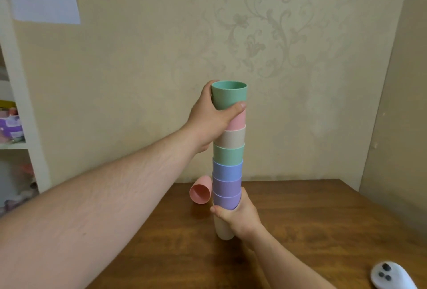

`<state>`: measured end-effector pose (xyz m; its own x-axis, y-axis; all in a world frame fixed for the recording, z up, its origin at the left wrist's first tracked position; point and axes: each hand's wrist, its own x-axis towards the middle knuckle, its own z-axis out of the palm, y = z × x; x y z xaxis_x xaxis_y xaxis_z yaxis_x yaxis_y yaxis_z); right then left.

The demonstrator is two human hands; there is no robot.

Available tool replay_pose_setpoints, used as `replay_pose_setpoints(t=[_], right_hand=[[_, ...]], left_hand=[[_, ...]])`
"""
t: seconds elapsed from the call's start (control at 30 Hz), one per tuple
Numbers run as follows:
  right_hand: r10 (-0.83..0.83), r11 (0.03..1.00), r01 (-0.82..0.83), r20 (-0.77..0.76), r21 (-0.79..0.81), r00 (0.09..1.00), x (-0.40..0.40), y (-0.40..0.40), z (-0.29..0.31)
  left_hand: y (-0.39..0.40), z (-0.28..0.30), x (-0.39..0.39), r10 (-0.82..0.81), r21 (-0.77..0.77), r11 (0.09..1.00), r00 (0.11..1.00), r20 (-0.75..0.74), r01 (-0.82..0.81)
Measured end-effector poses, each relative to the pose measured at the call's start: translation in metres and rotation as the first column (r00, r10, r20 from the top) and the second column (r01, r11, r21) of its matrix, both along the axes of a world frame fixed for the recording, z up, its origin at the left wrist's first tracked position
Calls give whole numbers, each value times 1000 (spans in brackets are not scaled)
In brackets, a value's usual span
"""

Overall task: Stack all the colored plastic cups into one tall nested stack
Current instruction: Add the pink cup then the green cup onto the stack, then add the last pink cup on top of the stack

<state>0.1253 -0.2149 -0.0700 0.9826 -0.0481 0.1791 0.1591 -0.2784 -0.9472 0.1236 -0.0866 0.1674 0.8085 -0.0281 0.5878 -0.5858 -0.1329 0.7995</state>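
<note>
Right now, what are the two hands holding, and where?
The left hand grips the top green cup around its lower side. The right hand holds the stack near its bottom, around the cream cup.

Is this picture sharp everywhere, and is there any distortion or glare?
Head view: the cup stack is fairly sharp; the shelf items at the left edge are blurred; wide-angle distortion enlarges the left forearm; lighting is soft, no strong glare on the table.

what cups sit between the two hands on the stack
In the head view, below the left hand come pink, beige, green, blue and two purple cups, then the right hand.
</note>
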Motion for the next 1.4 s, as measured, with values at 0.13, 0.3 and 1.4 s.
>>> replay_pose_setpoints(t=[0.13,0.3,1.4], right_hand=[[-13,1000,13,12,27,1000,-1,5,-4],[-1,999,1,6,40,1000,0,5,-6],[-27,996,21,71,83,997,42,0,-20]], left_hand=[[-1,-8,4,-47,-71,996,999,-16,46],[0,-13,9,-34,-52,998,999,15,35],[50,-244,82,568,792,554,812,-135,-256]])
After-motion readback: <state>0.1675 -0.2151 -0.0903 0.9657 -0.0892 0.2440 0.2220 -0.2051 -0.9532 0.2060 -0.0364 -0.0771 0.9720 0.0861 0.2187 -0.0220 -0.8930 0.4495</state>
